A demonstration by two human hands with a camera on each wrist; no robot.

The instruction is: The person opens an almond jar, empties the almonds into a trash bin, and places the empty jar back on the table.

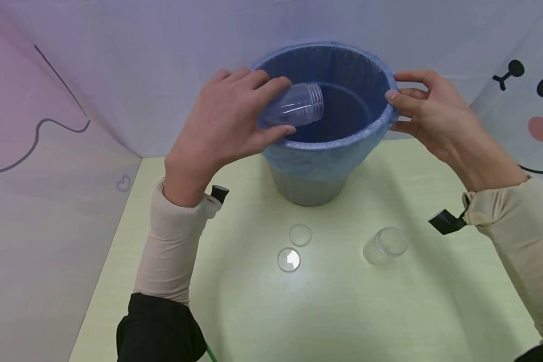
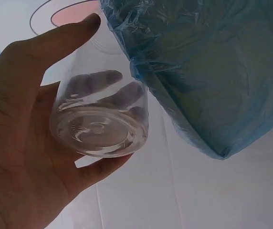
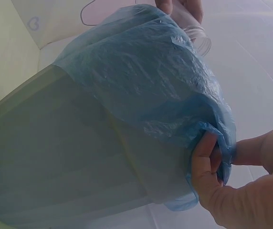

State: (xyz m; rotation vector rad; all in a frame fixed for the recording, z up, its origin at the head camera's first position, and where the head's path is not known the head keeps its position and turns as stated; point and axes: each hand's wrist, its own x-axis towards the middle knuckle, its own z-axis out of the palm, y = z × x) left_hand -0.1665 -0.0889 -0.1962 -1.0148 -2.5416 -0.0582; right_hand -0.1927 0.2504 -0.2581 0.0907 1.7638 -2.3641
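My left hand (image 1: 228, 118) grips a clear plastic jar (image 1: 298, 105) tipped on its side, its threaded mouth over the opening of a trash can (image 1: 308, 188). In the left wrist view the fingers curl round the jar (image 2: 98, 129), with its round base toward the camera. A thin blue trash bag (image 1: 326, 160) lines the can and folds down over its rim. My right hand (image 1: 439, 113) pinches the bag-covered rim at the right side, fingers outside and thumb at the edge. The right wrist view shows the bag (image 3: 146, 71) bunched between those fingers. No contents show in the jar.
Two clear round discs, one ring-like (image 1: 300, 235) and one shiny (image 1: 289, 260), lie on the pale green table (image 1: 335, 311) in front of the can. Another clear jar (image 1: 384, 246) stands to their right. A pale printed curtain (image 1: 190, 40) hangs behind.
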